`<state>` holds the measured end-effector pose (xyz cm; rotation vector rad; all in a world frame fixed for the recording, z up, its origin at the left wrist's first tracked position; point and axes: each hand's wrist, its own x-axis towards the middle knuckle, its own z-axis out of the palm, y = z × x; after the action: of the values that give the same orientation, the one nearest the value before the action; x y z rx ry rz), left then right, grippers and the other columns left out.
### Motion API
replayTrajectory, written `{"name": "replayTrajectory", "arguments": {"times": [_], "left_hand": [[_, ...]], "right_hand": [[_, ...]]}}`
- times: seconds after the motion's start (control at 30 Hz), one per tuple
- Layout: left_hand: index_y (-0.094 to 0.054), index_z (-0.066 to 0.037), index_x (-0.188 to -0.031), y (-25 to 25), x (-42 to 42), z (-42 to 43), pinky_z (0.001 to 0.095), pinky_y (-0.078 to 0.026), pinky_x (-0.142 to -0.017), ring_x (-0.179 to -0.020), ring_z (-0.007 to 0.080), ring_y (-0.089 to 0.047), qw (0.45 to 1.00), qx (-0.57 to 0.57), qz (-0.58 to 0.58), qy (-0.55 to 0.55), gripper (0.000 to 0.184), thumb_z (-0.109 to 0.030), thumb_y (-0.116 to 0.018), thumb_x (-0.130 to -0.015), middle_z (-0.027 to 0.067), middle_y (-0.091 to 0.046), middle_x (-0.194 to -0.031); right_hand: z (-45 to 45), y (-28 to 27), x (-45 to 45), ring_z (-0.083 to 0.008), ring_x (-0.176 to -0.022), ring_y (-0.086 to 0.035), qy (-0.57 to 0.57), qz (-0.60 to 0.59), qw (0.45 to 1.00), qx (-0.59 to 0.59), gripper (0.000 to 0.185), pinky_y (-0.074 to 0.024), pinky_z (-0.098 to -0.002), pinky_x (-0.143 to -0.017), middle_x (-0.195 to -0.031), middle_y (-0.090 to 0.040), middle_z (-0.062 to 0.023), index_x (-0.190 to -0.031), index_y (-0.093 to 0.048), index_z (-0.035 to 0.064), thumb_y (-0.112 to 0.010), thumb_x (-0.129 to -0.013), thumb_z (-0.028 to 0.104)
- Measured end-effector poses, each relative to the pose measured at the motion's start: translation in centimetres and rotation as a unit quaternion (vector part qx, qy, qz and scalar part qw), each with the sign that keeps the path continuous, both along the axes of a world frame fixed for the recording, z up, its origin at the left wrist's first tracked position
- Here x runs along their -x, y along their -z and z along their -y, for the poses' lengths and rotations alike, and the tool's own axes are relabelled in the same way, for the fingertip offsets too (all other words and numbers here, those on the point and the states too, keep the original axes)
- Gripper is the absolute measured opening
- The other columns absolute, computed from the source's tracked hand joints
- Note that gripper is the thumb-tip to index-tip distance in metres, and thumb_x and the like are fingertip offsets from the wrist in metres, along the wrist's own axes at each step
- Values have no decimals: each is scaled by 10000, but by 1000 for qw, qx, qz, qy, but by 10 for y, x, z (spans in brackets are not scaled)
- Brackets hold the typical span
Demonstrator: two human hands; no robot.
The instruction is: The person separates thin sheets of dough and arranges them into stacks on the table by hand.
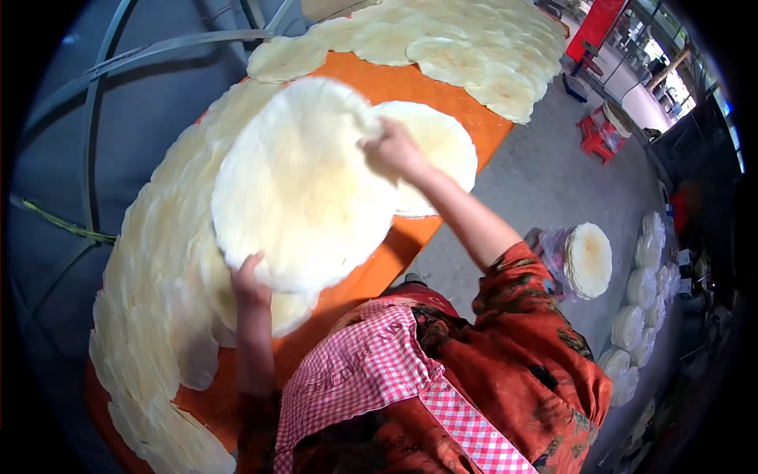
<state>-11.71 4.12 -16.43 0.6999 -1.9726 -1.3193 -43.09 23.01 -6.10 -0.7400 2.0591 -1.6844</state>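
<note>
A large, pale round flatbread sheet (304, 189) is held up over the orange table (367, 79). My left hand (251, 286) grips its lower left edge, with the fingers partly behind it. At the sheet's upper right edge my right hand (391, 148) is closed on it, slightly blurred. Behind my right hand another round sheet (438, 150) lies on the table near its right edge. Overlapping sheets (146, 292) cover the table's left side, some of them beneath my left hand.
More overlapping sheets (474, 47) spread across the table's far end. Right of the table, a round stack (588, 261) stands beside clear plastic. Bagged stacks (629, 325) line the floor farther right. A red stool (600, 134) stands at the upper right. Metal bars (91, 142) rise at the left.
</note>
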Motion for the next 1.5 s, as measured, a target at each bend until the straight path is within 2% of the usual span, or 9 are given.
{"name": "replayTrajectory", "arguments": {"times": [0.03, 0.1, 0.4, 0.57, 0.83, 0.93, 1.07, 1.27, 1.5], "left_hand": [[-614, 86, -1008, -18, 27, -10, 399, -433, -956, -1106, 337, -535, 961, 264, 70, 45, 351, 35, -521, -673, 204, -561, -1153], [-538, 24, -1183, -58, 112, -45, 396, -440, -957, -1099, 284, -543, 912, -361, -190, 30, 431, 27, -584, -755, 140, -563, -1178], [-473, -37, -1263, 93, 275, -94, 360, -496, -819, -1034, 262, -575, 856, -513, -21, 61, 514, 63, -552, -765, 106, -576, -1167], [-439, -52, -1306, 98, 278, -88, 398, -491, -834, -1060, 270, -560, 867, -450, 213, 30, 506, -9, -502, -806, 129, -536, -1224], [-479, 15, -1193, 98, 283, -108, 400, -447, -943, -1099, 270, -553, 860, -509, 36, -6, 356, -9, -490, -839, 142, -560, -1196], [-473, 1, -1204, 97, 277, -109, 406, -447, -943, -1093, 265, -556, 841, -540, 30, -12, 357, -18, -491, -848, 136, -563, -1194], [-479, -20, -1190, 94, 269, -105, 416, -459, -923, -1053, 252, -576, 839, -542, 36, 20, 329, -50, -496, -863, 125, -580, -1158], [-493, -47, -1116, 93, 223, -117, 384, -507, -825, -938, 201, -604, 903, -420, 81, 48, 289, -134, -578, -854, 97, -589, -1022], [-568, -32, -937, 119, 6, -106, 229, -466, -538, -643, 112, -563, 959, -278, -20, -56, 44, -44, -546, -900, 39, -583, -767]], "right_hand": [[-19, -12, 25, -175, -800, -626, 10, 1, 1000, 14, 309, -507, -334, -732, -903, -667, -88, -1122, -605, 4, -620, -823, 80], [-54, -31, 71, -178, -797, -625, 32, 24, 999, 28, 301, -512, -332, -726, -916, -663, -90, -1116, -602, 2, -630, -827, 80], [-152, 193, 261, -257, -893, -646, 104, 180, 971, -117, 386, -522, -372, -744, -1025, -649, -169, -1098, -599, -58, -718, -777, 122], [-165, 198, 247, -193, -771, -618, 128, 170, 974, -82, 288, -509, -324, -680, -892, -639, -92, -1073, -566, -9, -639, -797, 29], [-163, 228, 276, -250, -892, -627, 106, 23, 980, -167, 383, -515, -352, -772, -1011, -622, -143, -1136, -518, -24, -643, -782, 48], [-153, 174, 230, -333, -1033, -576, 200, -243, 876, -366, 511, -481, -419, -866, -1147, -572, -197, -1209, -476, -9, -671, -769, 161], [-117, 120, 142, -405, -1120, -491, -49, -440, 881, -164, 559, -398, -479, -966, -1240, -511, -210, -1241, -461, 19, -673, -761, 211], [-104, 210, 59, -319, -1392, -210, -194, -526, 771, -301, 751, -173, -615, -1060, -1471, -297, -165, -1401, -356, 95, -549, -827, 540], [-43, 106, -22, -390, -1209, -450, -239, -464, 833, -183, 624, -375, -440, -1005, -1340, -439, -226, -1209, -548, 15, -754, -731, 358]]}}
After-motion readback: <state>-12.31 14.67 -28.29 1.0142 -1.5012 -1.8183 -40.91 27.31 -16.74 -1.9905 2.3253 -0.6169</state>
